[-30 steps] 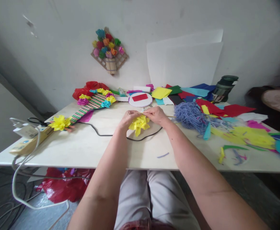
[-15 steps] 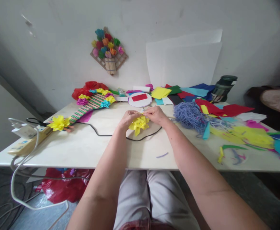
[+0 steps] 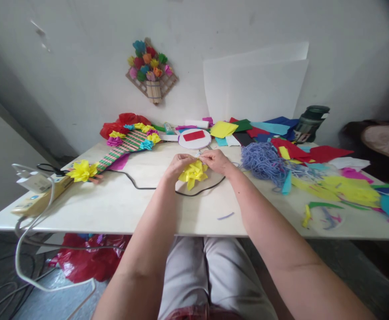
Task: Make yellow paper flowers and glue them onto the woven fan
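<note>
Between my two hands hangs a yellow paper flower [image 3: 193, 173] with its petals facing me and downward. My left hand [image 3: 180, 164] is closed at the flower's upper left edge, fingertips pinched on it. At the upper right, my right hand [image 3: 215, 160] is closed with its fingertips by the flower's top; the exact thing in that pinch is too small to make out. Behind the hands lies a white oval piece [image 3: 194, 143] with a red strip on it. A black cable [image 3: 141, 188] runs across the table behind and below the flower.
On the left lies a woven stick piece [image 3: 123, 149] trimmed with paper flowers, beside a power strip [image 3: 41, 200]. To the right are a heap of blue-purple yarn [image 3: 263, 162], coloured paper scraps [image 3: 351, 189] and a dark bottle [image 3: 311, 123]. A short purple strand [image 3: 226, 216] lies near the front edge.
Almost nothing differs. Both hands stay at the yellow flower, and the fingers of the right hand have shifted very slightly.
</note>
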Action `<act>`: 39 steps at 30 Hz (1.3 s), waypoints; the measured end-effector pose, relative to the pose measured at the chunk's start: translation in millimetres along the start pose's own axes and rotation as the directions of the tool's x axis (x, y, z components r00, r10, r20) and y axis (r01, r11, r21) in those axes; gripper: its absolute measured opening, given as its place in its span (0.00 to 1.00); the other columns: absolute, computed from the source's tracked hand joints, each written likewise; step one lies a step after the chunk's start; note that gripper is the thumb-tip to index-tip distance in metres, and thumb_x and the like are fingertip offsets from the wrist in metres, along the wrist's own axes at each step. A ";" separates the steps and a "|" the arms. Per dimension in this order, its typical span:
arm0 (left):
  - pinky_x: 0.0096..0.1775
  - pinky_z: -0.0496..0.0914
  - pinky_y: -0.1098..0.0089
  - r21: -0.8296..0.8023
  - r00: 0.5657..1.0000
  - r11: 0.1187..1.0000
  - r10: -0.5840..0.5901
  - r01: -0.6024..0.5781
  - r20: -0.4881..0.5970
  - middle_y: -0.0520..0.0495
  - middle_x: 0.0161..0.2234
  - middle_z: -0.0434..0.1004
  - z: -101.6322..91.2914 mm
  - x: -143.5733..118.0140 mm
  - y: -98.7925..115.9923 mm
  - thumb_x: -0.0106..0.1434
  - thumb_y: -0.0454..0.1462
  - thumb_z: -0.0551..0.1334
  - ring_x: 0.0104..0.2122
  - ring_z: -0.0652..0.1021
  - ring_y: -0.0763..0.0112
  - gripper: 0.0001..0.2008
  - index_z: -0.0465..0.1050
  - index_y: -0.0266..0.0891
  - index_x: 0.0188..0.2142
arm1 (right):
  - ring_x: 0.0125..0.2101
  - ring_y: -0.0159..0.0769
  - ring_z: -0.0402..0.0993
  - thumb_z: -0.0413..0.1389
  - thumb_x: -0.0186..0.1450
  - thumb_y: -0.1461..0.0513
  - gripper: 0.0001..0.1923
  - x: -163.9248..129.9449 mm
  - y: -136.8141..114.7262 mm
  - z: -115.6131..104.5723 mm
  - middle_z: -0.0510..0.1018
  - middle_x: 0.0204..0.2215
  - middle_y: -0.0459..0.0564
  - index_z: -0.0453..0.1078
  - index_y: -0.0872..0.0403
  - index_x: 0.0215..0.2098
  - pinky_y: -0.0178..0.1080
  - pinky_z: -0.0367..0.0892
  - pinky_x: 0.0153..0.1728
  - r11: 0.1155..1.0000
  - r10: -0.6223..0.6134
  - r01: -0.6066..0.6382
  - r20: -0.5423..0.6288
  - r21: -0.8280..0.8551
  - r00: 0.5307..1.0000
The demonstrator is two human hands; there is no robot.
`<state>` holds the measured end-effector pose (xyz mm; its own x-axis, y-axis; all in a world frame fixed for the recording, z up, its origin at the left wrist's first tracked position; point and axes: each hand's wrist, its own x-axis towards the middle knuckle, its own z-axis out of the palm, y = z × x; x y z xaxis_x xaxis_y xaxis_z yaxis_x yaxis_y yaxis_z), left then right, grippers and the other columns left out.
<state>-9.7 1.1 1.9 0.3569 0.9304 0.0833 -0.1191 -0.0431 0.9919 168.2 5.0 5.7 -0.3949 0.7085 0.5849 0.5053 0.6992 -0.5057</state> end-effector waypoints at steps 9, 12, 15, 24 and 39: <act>0.25 0.66 0.72 0.000 1.000 1.000 -0.012 0.012 0.019 0.49 0.19 0.73 -1.4 2.7 -3.3 0.43 0.39 0.67 0.20 0.74 0.70 0.12 0.73 0.33 0.26 | 0.26 0.32 0.68 0.53 0.60 0.56 0.15 0.6 4.1 0.3 0.73 0.21 0.47 0.73 0.57 0.22 0.33 0.62 0.28 0.998 0.025 -0.024 -0.013 0.053 1.000; 0.25 0.66 0.72 0.009 1.000 1.000 -0.011 0.011 0.023 0.49 0.19 0.73 -1.6 1.9 -2.6 0.44 0.39 0.67 0.20 0.74 0.70 0.11 0.73 0.34 0.26 | 0.26 0.32 0.69 0.54 0.60 0.55 0.16 0.6 5.8 0.7 0.75 0.22 0.48 0.74 0.58 0.24 0.33 0.63 0.29 0.998 0.015 -0.014 -0.024 0.064 1.000; 0.24 0.65 0.72 0.020 1.000 1.000 -0.021 0.020 0.019 0.49 0.19 0.73 -1.5 0.3 -0.6 0.44 0.39 0.67 0.19 0.73 0.71 0.11 0.72 0.34 0.24 | 0.27 0.33 0.70 0.55 0.60 0.55 0.15 1.1 7.6 1.4 0.76 0.23 0.49 0.75 0.57 0.25 0.34 0.64 0.29 0.998 -0.005 0.007 -0.032 0.067 0.999; 0.23 0.64 0.73 0.022 0.999 0.999 -0.032 0.032 0.025 0.49 0.19 0.73 -2.3 -1.0 1.5 0.44 0.40 0.67 0.19 0.73 0.71 0.12 0.71 0.34 0.24 | 0.27 0.33 0.71 0.56 0.60 0.61 0.09 1.4 7.4 1.8 0.77 0.24 0.50 0.78 0.57 0.29 0.34 0.66 0.30 0.999 -0.044 0.045 -0.031 0.027 0.999; 0.22 0.63 0.73 -0.009 0.999 0.999 -0.049 0.049 -0.001 0.50 0.18 0.71 3.4 -3.1 3.6 0.43 0.39 0.66 0.18 0.71 0.73 0.10 0.69 0.35 0.22 | 0.31 0.34 0.74 0.55 0.59 0.67 0.11 2.0 -0.8 -2.4 0.79 0.29 0.51 0.79 0.53 0.32 0.34 0.67 0.33 0.974 -0.163 0.158 -0.017 -0.164 0.986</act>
<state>-8.1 -3.2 5.5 0.3614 0.9318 0.0347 -0.1098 0.0056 0.9939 168.9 5.7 8.8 -0.4588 0.5831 0.6705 0.5557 0.7771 -0.2956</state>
